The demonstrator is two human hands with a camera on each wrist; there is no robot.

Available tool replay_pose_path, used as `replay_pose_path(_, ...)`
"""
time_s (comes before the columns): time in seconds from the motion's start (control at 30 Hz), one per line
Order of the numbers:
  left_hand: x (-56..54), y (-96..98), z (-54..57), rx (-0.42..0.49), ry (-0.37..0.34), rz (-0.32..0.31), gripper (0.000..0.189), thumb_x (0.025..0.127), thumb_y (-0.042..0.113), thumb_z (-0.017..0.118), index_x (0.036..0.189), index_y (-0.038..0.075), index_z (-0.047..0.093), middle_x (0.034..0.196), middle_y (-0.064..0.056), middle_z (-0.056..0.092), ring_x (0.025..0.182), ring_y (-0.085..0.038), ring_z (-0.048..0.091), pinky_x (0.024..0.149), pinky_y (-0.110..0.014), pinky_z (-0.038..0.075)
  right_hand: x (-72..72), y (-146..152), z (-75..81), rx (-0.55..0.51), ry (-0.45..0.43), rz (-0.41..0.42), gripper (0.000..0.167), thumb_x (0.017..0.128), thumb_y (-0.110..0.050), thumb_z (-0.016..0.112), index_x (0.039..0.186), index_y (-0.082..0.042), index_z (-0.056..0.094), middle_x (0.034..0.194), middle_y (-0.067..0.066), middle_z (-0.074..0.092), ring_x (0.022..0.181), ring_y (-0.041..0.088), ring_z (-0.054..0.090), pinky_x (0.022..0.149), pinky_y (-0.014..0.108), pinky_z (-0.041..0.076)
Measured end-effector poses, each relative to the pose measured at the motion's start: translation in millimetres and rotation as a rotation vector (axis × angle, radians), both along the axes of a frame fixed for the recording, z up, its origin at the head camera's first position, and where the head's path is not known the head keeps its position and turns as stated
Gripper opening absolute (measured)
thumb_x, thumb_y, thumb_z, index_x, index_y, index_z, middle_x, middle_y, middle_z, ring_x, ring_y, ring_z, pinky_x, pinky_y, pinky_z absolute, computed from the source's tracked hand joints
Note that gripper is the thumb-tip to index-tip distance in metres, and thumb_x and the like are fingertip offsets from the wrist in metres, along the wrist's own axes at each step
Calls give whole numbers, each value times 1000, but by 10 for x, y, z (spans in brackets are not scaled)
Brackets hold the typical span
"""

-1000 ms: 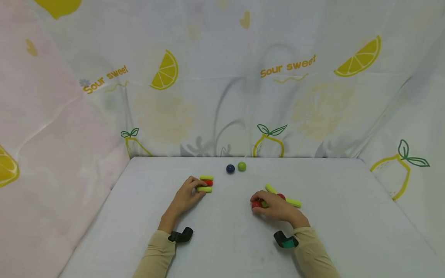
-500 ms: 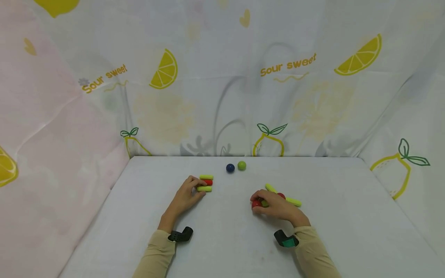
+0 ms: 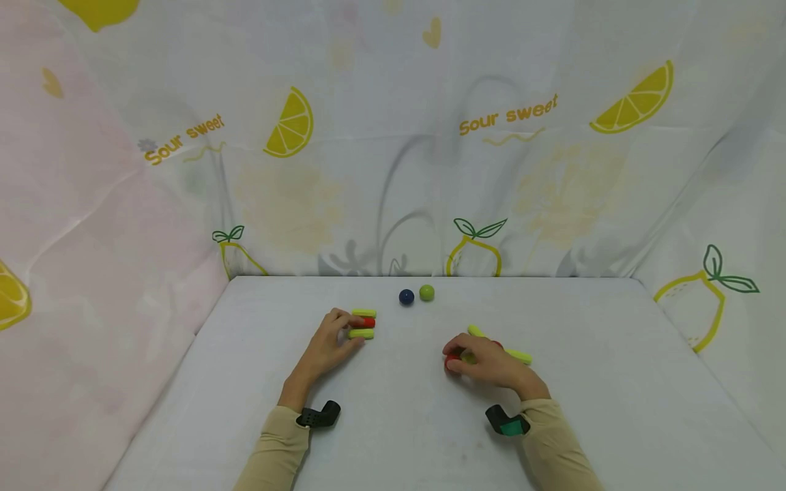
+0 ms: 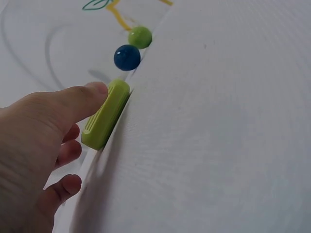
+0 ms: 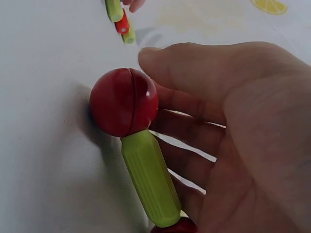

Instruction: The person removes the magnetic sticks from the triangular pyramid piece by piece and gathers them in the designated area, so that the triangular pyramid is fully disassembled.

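Two grips: left hand (image 3: 325, 348) pinches near green stick (image 3: 361, 334), left; right hand (image 3: 485, 361) curled round red ball (image 5: 114, 103), right, firmness unclear. Advisable: steady ball and adjoining green rod (image 5: 151, 179) together.

The right hand (image 3: 488, 361) had shifted slightly: in the head view, its thumb (image 3: 462, 368), which half a second earlier ran along the lower edge of the near red ball (image 5: 116, 103), lay higher across that ball and hid more of it. The hand also covered more of the second red ball (image 3: 497, 344), while the wrist camera (image 3: 508, 421) sat marginally farther right.
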State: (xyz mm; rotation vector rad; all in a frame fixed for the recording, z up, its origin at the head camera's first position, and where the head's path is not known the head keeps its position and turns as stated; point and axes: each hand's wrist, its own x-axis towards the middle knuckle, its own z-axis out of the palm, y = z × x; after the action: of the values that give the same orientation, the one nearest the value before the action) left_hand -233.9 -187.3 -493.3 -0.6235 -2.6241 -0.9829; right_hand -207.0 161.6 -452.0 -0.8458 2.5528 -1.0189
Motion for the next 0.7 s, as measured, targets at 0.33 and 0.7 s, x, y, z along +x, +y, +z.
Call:
replay_pose_path(0.33, -6, 42, 51, 2, 80, 46, 30, 81, 14, 75, 109, 10, 64, 106, -7, 53, 99, -22, 48, 80, -38, 45, -35, 97, 101, -81, 75, -96, 18, 95, -21, 57, 109, -11, 62, 104, 0, 65, 98, 13, 58, 91, 43, 46)
replay_pose_path(0.7, 52, 395, 163, -5, 28, -89, 24, 88, 9, 66, 112, 9, 64, 102, -9, 56, 94, -21, 54, 80, -33, 48, -85, 277, 66, -55, 124, -102, 15, 93, -24, 61, 103, -13, 63, 115, 1, 54, 108, 25, 50, 86, 37, 48)
